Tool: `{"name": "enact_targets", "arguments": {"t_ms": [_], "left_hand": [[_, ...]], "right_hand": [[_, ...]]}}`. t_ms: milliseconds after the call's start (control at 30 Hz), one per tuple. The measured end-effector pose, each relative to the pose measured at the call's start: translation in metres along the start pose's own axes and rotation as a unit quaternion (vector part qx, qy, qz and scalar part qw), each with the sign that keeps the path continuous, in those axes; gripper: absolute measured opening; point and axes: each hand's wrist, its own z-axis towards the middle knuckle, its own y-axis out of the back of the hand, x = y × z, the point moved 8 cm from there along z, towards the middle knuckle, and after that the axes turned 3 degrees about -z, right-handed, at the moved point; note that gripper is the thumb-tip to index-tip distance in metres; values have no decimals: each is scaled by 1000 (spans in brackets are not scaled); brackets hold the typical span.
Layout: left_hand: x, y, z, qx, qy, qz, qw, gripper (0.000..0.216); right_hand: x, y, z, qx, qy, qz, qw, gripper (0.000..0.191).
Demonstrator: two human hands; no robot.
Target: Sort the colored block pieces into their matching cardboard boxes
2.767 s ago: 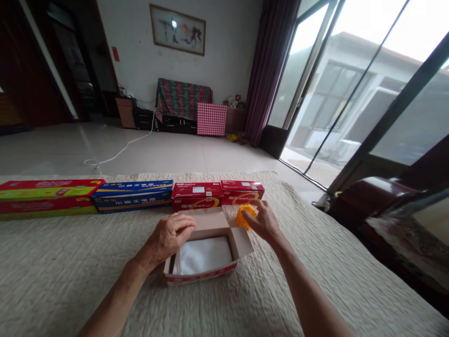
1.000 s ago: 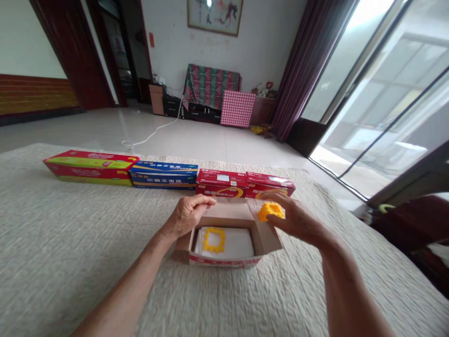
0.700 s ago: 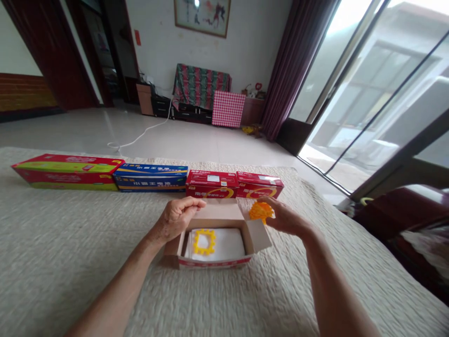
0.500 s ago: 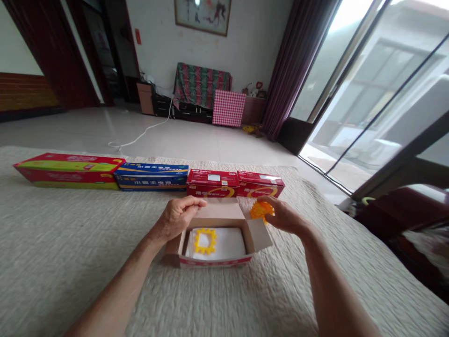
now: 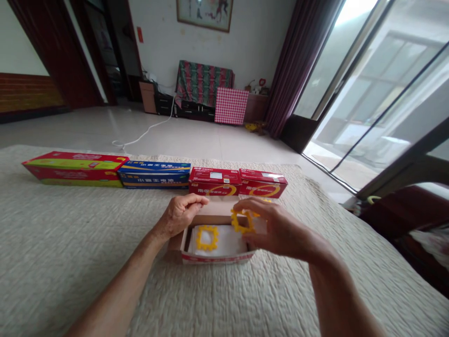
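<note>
An open cardboard box with a red-trimmed front and a white lining sits on the cream quilt in front of me. A yellow toothed ring lies flat inside it on the left. My right hand pinches a second yellow toothed ring just above the box's right side. My left hand is closed on the box's back left flap, holding it.
Along the far edge of the cream quilt stand a long red-and-green box, a blue box and two red boxes. Beyond are tiled floor, a white cable, a checked panel and glass doors at right.
One yellow ring has been laid in the box, which held only the white lining 2.8 s ago. My right hand has moved left from beside the box to over it, holding another ring.
</note>
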Motion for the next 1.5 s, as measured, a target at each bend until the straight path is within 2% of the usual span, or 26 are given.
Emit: {"name": "enact_targets", "arguments": {"t_ms": [100, 233, 367, 500, 600, 733, 867, 967, 1167, 1300, 1400, 1500], "left_hand": [[0, 0, 0, 1, -7, 6, 1000, 24], [3, -1, -1, 7, -3, 8, 1000, 25], [3, -1, -1, 6, -4, 15, 1000, 24], [2, -1, -1, 7, -3, 11, 1000, 24], [2, -1, 0, 8, -4, 13, 1000, 25], [2, -1, 0, 6, -12, 30, 999, 24], [2, -1, 0, 4, -16, 38, 999, 23], [4, -1, -1, 7, -13, 40, 999, 23], [4, -1, -1, 9, -8, 40, 999, 23], [5, -2, 0, 9, 3, 20, 1000, 24], [6, -2, -1, 6, 19, 0, 1000, 26], [6, -2, -1, 6, 34, -13, 999, 27]], "right_hand": [[12, -22, 4, 51, 11, -11, 999, 37], [6, -32, 5, 65, 3, -28, 997, 36], [6, -29, 4, 55, 15, -13, 998, 40], [0, -15, 1, 27, -5, -16, 999, 43], [-22, 1, -3, -5, -30, -37, 999, 44], [-76, 14, -14, -47, -74, -90, 992, 48], [-123, 1, -22, -10, -129, -97, 987, 56], [-134, -12, -20, 4, -137, -97, 986, 56], [-140, -20, -17, -13, -147, -101, 984, 45], [-140, -13, -17, -20, -151, -100, 983, 42], [-124, 7, -15, -67, -135, -115, 982, 40], [-85, 24, -10, -118, -109, -106, 981, 34]]}}
